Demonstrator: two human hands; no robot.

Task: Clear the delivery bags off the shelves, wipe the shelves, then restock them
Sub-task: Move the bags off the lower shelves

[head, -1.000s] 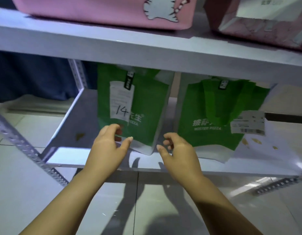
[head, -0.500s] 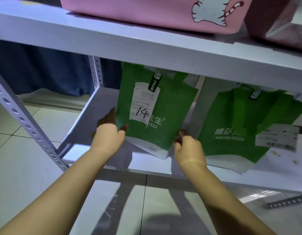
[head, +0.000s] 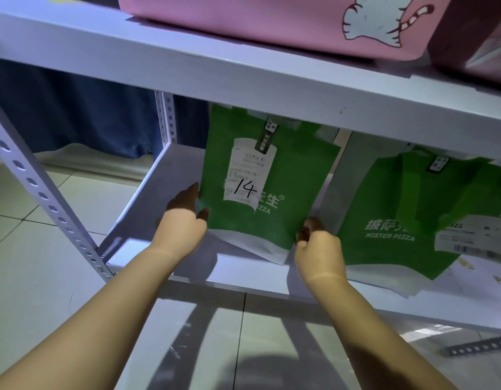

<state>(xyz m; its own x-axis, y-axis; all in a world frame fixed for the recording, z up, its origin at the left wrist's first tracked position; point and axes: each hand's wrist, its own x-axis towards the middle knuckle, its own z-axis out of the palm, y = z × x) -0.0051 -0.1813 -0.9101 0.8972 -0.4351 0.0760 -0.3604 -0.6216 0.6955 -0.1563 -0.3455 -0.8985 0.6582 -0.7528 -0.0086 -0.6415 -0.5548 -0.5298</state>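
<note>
A green delivery bag (head: 297, 198) with a white receipt marked "14" stands tilted on the lower white shelf (head: 243, 274). My left hand (head: 184, 220) grips its left edge, thumb on the front. My right hand (head: 319, 246) pinches the bag's lower right corner. A second green bag (head: 398, 220) printed "MISTER PIZZA" leans on the same shelf to the right, with a receipt on its right side. The tops of both bags are hidden behind the upper shelf (head: 243, 83).
On the upper shelf sit a pink bag (head: 271, 21) with a cartoon print and another pink bag (head: 474, 38) at the right. A perforated metal upright (head: 44, 198) slants at the left. Tiled floor lies below, and small scraps dot the shelf's right end.
My hands reached in from the shelf's front edge and took hold of the bag marked 14 on both sides. The view shifted left and closer.
</note>
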